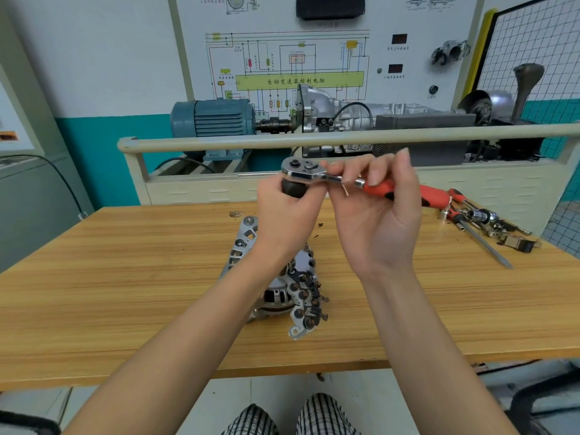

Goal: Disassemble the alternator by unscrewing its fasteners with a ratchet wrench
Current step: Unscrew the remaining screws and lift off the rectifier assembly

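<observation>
The silver alternator (276, 287) lies on the wooden table (125, 277), its rectifier side with copper terminals facing up, partly hidden behind my left forearm. Both hands hold the ratchet wrench (306, 172) in the air above it. My left hand (288, 218) grips a black socket (293, 189) under the chrome ratchet head. My right hand (379, 215) pinches the wrench shaft where the chrome meets the red and black handle (433, 196), which points right.
A pile of tools (483, 224) lies at the table's right: screwdrivers, sockets, small metal parts. Behind the table stands a beige railed bench (314, 141) with a blue electric motor (213, 120) and a gearbox. A wiring-diagram board covers the wall.
</observation>
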The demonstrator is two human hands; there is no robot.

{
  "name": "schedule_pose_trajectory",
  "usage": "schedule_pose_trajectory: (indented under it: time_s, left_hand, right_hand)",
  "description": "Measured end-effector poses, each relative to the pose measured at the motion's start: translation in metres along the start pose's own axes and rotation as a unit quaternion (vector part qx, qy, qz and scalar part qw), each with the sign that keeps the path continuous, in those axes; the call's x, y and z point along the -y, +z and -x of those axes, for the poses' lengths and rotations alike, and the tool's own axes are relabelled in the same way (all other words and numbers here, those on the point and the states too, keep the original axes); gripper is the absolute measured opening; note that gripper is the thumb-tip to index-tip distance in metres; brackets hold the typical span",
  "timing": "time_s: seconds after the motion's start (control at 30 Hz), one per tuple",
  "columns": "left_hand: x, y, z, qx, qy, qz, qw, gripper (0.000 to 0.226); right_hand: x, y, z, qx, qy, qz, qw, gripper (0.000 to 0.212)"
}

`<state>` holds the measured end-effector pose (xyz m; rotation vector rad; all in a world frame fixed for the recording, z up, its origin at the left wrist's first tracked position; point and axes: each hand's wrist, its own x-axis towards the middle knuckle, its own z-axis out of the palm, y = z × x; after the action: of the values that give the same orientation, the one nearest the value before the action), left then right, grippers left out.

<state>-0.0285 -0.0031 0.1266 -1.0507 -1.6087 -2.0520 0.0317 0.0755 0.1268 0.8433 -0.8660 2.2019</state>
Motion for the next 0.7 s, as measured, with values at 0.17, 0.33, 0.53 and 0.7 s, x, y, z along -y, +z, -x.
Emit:
schedule_pose_trajectory:
  time_s: [0.17, 0.33, 0.53, 0.7]
  left_hand:
    - [0.002, -0.006, -0.002, 0.003, 0.011, 0.002, 1.000, 0.031]
    - [0.005, -0.008, -0.006, 0.013, 0.012, -0.005, 1.000, 0.035]
    - [0.011, -0.008, -0.016, 0.024, 0.006, -0.005, 1.000, 0.038]
    - [0.015, -0.012, -0.023, 0.029, 0.002, -0.010, 1.000, 0.036]
  right_hand:
    - [-0.006, 0.009, -0.003, 0.010, -0.009, -0.018, 1.000, 0.041]
    - [-0.010, 0.010, -0.006, 0.007, -0.022, -0.008, 1.000, 0.039]
    - [-0.015, 0.005, -0.012, 0.004, -0.027, -0.006, 1.000, 0.038]
    - [-0.020, 0.005, -0.018, -0.005, -0.023, -0.024, 0.999, 0.037]
